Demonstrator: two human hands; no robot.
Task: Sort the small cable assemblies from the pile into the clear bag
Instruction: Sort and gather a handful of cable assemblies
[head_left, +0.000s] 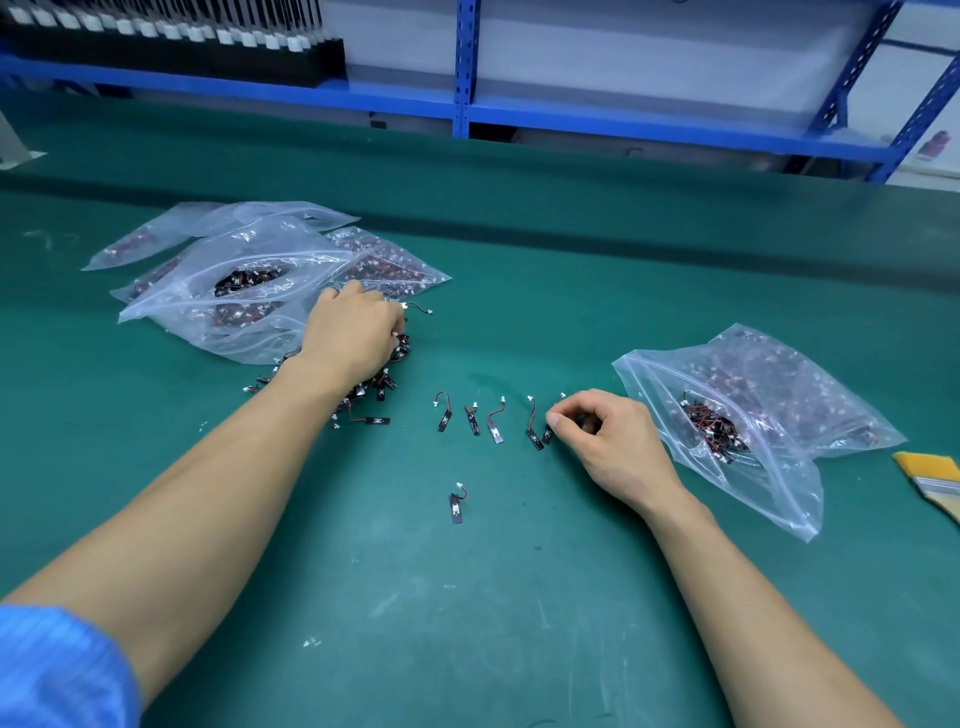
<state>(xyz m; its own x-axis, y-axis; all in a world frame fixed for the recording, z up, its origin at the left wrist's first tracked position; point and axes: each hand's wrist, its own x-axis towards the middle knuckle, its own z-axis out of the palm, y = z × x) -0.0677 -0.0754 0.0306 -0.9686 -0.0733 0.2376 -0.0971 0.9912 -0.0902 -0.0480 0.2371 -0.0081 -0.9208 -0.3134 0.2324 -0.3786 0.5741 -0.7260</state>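
**Sorting at the worktop, head view.** The right hand (608, 441) pinches one cable assembly (547, 435) between thumb and forefinger, with the remaining fingers curled toward the palm. The piece is a flat black strip with a thin wire ending in a small white plug. Its strip end meets the green mat (467, 597), a matte surface scuffed with pale marks.

Just left of this pinch lies a row (496, 434) of four like pieces, strips roughly parallel and red wires arched away from the person. Nearer the person than the pinch, a lone assembly (456, 506) lies well apart.

Right of the pinch, beside the knuckles, sits the clear bag (769, 467). It is glossy, crinkled film with a zip-seal mouth and holds a dark tangle of assemblies.

The left hand (350, 335) rests knuckles-up on the pile (382, 387), a loose heap of strips and wires. Its fingertips curl down out of sight, so whether they grasp anything cannot be told. Beyond and left of that hand is a stack of bags (234, 280), filled and made of the same film. A flat brush (935, 478) lies at the right edge.
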